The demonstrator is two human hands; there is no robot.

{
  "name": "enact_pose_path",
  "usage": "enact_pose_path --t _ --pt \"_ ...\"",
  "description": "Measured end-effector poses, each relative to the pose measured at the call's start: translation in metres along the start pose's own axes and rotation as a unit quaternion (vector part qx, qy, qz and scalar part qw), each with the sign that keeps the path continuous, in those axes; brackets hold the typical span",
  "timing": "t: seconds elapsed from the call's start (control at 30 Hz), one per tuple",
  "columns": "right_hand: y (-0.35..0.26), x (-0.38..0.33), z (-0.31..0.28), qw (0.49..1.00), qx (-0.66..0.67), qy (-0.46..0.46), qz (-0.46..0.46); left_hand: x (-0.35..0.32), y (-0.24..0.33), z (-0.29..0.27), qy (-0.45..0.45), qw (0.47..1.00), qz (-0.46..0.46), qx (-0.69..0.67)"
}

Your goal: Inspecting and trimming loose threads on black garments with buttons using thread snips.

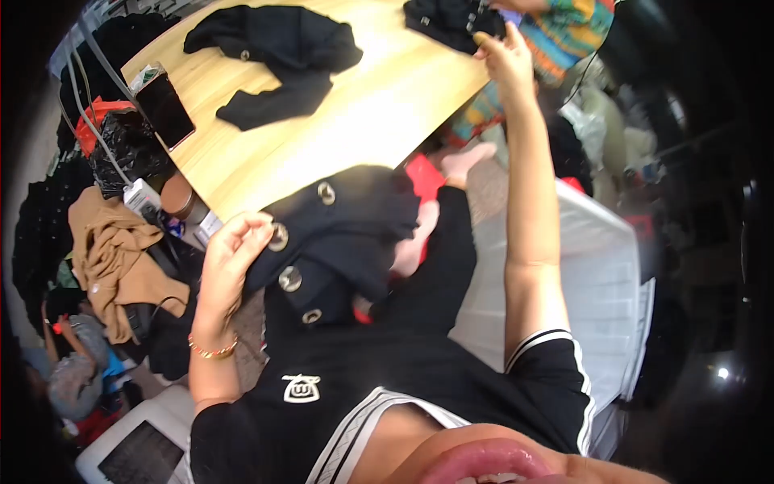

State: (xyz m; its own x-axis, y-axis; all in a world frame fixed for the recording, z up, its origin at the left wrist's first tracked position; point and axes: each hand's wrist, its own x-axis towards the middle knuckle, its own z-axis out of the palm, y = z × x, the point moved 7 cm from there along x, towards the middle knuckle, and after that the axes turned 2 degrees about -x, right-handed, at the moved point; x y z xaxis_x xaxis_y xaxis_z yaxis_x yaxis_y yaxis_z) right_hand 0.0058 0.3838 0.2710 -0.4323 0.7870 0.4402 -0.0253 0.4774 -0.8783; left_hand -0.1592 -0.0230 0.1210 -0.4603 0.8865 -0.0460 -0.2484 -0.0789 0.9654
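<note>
A black garment with large metallic buttons (pixel 355 218) lies bunched over my lap and the near table edge. My left hand (pixel 238 250) pinches its left edge beside one of the buttons, fingers closed. My right arm stretches far forward. At its end, my right hand (pixel 508 64) has its fingers apart beside another black garment with small shiny fittings (pixel 451 22) at the table's far right. Whether the fingertips touch that cloth I cannot tell. A third black garment (pixel 274 44) lies on the table with a sleeve spread toward me.
The wooden table (pixel 266 161) carries a dark phone (pixel 165 111) at its left edge. A person in a multicoloured sleeve (pixel 572 36) is at the far right. A white plastic bin (pixel 556 266) stands right of me. Left are tan clothing (pixel 113 258), a black bag (pixel 129 149) and a power strip (pixel 141 196).
</note>
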Motion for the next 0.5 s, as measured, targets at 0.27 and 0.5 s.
enact_pose_path --t 0.27,0.5 --pt "-0.007 0.054 0.006 0.999 0.003 -0.035 0.039 -0.039 0.020 0.001 -0.030 0.998 -0.037 -0.051" --pt "-0.006 -0.009 0.043 0.999 -0.040 -0.028 0.014 -0.051 -0.001 -0.055 0.091 0.991 0.037 0.086"
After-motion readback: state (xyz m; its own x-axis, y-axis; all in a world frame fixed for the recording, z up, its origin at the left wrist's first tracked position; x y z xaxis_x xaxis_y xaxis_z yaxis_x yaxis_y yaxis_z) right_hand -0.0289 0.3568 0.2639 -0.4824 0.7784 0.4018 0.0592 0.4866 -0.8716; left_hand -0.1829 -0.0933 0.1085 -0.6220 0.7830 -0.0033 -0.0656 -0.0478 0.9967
